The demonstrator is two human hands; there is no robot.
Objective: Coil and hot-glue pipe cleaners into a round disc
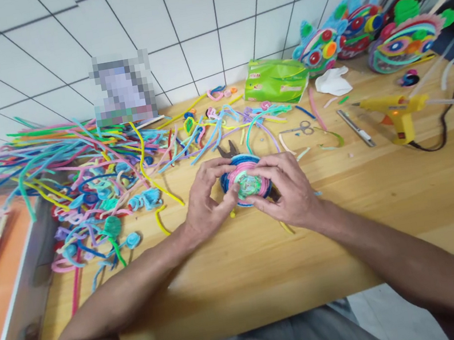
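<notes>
Between both hands is a round coil of pipe cleaners (249, 182), with a green speckled centre, a pink ring and a blue outer ring. My left hand (209, 199) grips its left side, thumb on the face and fingers along the upper edge. On the opposite side my right hand (289, 188) has its fingers and thumb closed on the rim. A light green pipe cleaner (250, 134) rises behind the coil. Just beyond it lie pliers (229, 150), their jaws showing and their handles mostly hidden by the coil and hands.
Loose pipe cleaners (90, 158) pile up at left. Scissors (302, 129), a utility knife (356, 128) and a yellow glue gun (398, 112) with a black cord lie at right. A green packet (276, 80) and several colourful masks (322, 48) stand by the tiled wall.
</notes>
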